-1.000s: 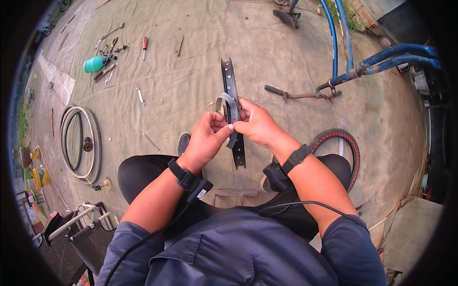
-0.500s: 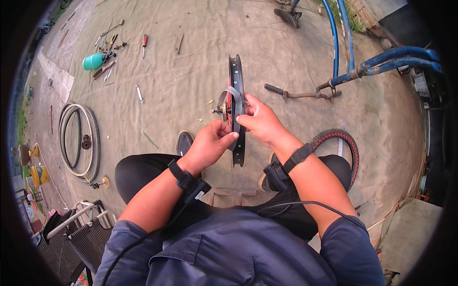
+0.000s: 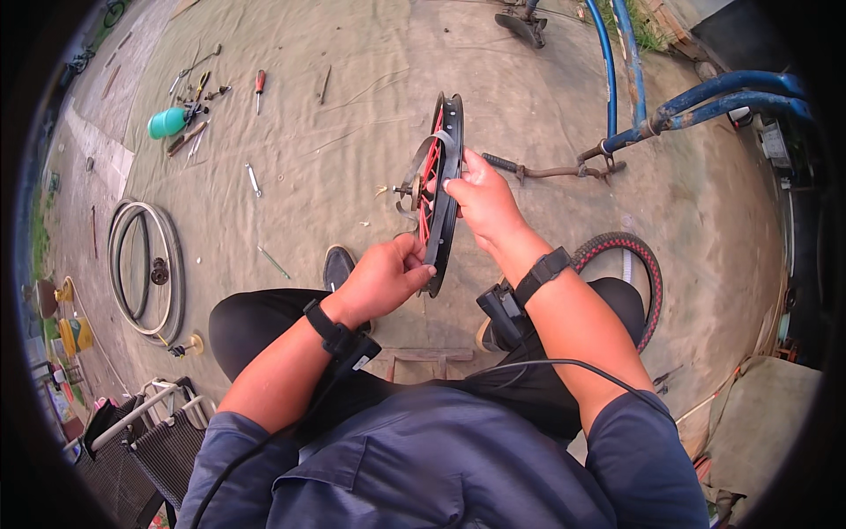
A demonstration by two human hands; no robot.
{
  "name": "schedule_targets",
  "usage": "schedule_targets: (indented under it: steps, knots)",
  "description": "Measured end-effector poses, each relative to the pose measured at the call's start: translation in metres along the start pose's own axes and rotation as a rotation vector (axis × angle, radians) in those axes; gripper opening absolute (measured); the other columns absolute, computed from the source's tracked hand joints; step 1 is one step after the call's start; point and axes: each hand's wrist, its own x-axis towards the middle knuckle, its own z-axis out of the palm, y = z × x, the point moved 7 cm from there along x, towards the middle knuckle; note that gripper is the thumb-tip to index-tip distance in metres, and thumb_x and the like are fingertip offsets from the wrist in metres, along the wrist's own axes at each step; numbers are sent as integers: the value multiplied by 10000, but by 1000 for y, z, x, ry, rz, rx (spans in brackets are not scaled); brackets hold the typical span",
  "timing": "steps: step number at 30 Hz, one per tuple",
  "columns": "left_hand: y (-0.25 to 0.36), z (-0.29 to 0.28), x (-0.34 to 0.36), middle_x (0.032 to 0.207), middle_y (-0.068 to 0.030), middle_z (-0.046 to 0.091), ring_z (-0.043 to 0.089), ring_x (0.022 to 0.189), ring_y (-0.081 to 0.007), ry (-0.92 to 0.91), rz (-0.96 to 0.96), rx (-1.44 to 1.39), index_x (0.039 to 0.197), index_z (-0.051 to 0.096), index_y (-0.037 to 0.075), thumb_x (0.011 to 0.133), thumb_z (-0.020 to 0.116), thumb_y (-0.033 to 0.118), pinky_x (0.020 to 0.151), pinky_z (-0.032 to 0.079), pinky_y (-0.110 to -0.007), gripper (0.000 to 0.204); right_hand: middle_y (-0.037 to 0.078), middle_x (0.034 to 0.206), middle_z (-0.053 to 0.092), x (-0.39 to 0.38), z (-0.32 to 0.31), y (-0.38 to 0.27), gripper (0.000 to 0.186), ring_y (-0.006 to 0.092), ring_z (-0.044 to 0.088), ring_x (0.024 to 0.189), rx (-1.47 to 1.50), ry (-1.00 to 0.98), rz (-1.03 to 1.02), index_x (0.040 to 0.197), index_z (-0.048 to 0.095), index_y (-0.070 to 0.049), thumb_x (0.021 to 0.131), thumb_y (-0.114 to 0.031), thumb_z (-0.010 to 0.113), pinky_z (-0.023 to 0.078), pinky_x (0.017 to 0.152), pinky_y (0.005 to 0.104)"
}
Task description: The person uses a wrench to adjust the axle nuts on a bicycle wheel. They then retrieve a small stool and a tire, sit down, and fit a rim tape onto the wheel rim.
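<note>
Between my knees stands a small bicycle wheel with a black rim (image 3: 454,115), tilted so that its red spokes (image 3: 428,167) show on the left. My left hand (image 3: 381,275) pinches the lower part of the rim, thumb on its outer face. Higher up, my right hand (image 3: 486,201) grips the rim from the right, its thumb on the outer face. A grey rim strip (image 3: 447,146) lies along part of the rim, and a loose length curls off toward the hub axle (image 3: 404,190). The far side of the wheel is hidden.
A red-patterned tire (image 3: 653,273) lies by my right knee. Rims and tires (image 3: 173,238) rest at left. Beyond are a wrench (image 3: 253,179), a screwdriver (image 3: 260,84) and a green bottle (image 3: 166,122). A blue bicycle frame (image 3: 705,106) occupies the far right; a folding chair (image 3: 167,441) stands near left.
The wheel has tilted, its top leaning right, and more red spokes show. My left hand has slid lower along the rim, away from my right hand, which has shifted slightly up.
</note>
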Motion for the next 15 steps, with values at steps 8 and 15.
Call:
schedule_targets:
  steps: [8,15]
  knots:
    - [16,0,-15,846,-93,669,653,771,-219,65,244,85,954,622,2,871,689,74,717,520,-361,128,136,905,647,3,-10,-18,413,241,664,702,110,128,-47,1236,514,-14,841,62,420,570,629,413]
    - [33,10,-36,871,-149,683,663,809,-367,148,395,350,933,655,41,836,697,70,746,529,-438,109,158,904,648,0,-22,-32,427,256,656,636,158,216,-59,1265,508,-21,855,52,417,563,538,423]
